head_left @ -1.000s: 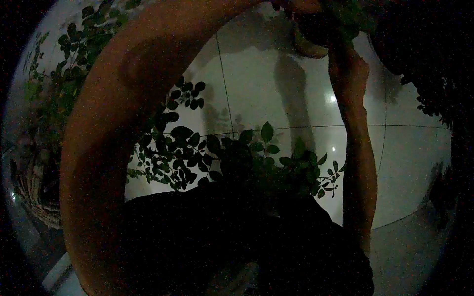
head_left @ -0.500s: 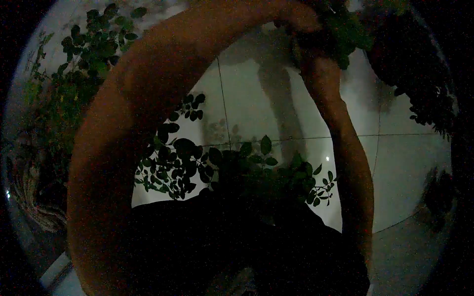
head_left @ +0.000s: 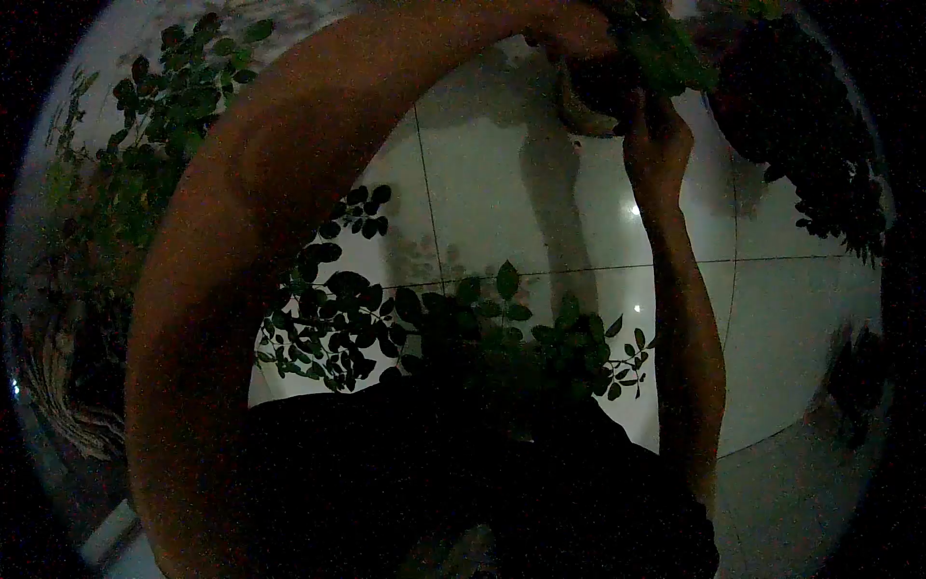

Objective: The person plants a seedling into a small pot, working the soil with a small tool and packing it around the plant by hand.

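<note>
In the dim head view, my left arm curves up from the left, and my left hand is at the top, closed against a dark rounded, pot-like thing with a paler lower edge. Its fingertips are partly lost in shadow. Green leaves sit just right of that hand. Below them is my right hand, its fingers drawn together and pointing up at the leaves and the dark thing's right side. What lies between those fingers is too dark to make out.
Leafy plants stand at the left, and a nearer one grows in front of my dark clothing. A large dark plant fills the upper right. Pale floor tiles lie below. A gnarled trunk is at far left.
My right hand has shifted slightly right and now points upward, uncovering more of the dark rounded thing's pale lower edge. My left hand has moved slightly left.
</note>
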### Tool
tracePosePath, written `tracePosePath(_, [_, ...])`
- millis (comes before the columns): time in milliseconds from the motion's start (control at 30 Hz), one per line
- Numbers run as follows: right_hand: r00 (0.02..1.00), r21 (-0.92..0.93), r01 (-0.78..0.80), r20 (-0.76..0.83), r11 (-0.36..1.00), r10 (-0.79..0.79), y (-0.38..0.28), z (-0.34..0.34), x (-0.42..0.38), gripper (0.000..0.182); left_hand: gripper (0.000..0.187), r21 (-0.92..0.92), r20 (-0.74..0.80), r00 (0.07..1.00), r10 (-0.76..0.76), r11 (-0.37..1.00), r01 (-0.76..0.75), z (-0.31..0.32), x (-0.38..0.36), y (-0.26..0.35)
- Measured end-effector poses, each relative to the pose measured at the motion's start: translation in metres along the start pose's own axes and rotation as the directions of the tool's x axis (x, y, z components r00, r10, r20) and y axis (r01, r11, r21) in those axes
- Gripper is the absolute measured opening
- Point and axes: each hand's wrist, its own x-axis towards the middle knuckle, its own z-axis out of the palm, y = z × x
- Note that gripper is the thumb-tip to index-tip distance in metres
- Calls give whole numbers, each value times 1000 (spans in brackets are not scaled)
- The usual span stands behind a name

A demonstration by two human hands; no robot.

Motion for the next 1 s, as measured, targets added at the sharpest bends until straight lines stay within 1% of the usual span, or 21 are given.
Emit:
tracePosePath(33, [999, -45, 39, 3, 998, -39, 6, 3, 2, 30, 51, -1, 0, 1000, 0, 1000, 0, -1, 0, 1])
tracePosePath(133, [975, -134, 220, 72, 966, -212, 20, 9, 11, 24, 52, -12, 7, 1000, 1, 1000, -1, 2, -2, -3])
tracePosePath(233, [927, -136, 324, 240, 936, -286, 18, 7, 34, 20, 52, -39, 13, 1000, -4, 999, 4, 1, -1, -13])
tracePosePath(433, [838, -212, 544, 185, 812, -513, 21, 5, 32, 25, 53, -22, 19, 999, -33, 999, 33, -6, -8, -5])
tracePosePath(500, [895, -214, 403, 297, 890, -334, 29, 1, 30, 26, 54, -20, 20, 999, -42, 999, 43, -4, -10, -6])
tracePosePath(533, [906, -219, 326, 351, 920, -238, 33, 0, 24, 27, 54, -16, 18, 999, -48, 999, 48, -3, -11, -5])
tracePosePath(633, [934, -106, 301, 235, 948, -270, 38, -4, 15, 26, 54, -18, 17, 998, -61, 998, 61, 1, -9, -5])
tracePosePath(733, [944, -183, 250, 264, 951, -198, 33, -12, 17, 23, 55, -17, 13, 997, -70, 997, 71, 0, -9, -6])
tracePosePath(833, [948, -200, 104, 317, 974, -36, 15, -28, 24, 22, 55, -30, 11, 997, -74, 997, 74, -1, -7, -8])
tracePosePath(933, [961, -129, 58, 276, 990, -20, 4, -27, 17, 25, 56, -30, 14, 997, -73, 997, 73, 0, -9, -5])
tracePosePath(1000, [954, -175, 244, 221, 954, -203, 15, -18, 12, 21, 56, -29, 11, 997, -74, 997, 74, 0, -8, -5])
